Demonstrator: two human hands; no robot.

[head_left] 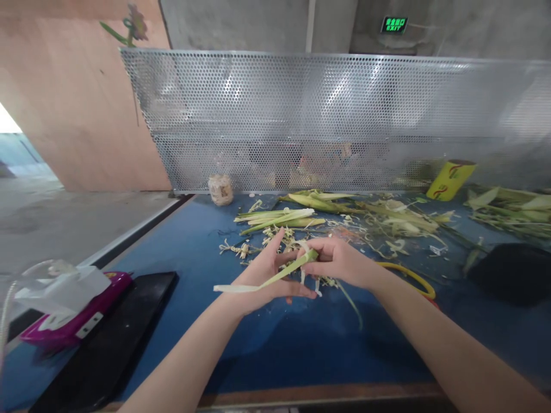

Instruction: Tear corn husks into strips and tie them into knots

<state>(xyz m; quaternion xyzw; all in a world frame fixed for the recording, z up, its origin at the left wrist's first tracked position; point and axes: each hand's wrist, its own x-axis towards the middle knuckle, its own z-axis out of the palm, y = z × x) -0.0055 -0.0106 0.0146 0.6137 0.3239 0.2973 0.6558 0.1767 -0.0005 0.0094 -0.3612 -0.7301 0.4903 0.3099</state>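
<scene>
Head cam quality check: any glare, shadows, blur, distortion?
Head view throughout: bright glare patches on the perforated metal panel; blown-out white at the far left edge; soft shadow on the blue tabletop below the left hand and right hand; dark object at right loses nearly all detail; apparent wide-lens stretch toward the edges.

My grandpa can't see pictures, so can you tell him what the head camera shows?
A person's right hand pinches a pale green strip that trails across the left hand, over a blue table. Beyond the hands are green leaves, a yellow roll and a metal screen full of holes.
</scene>
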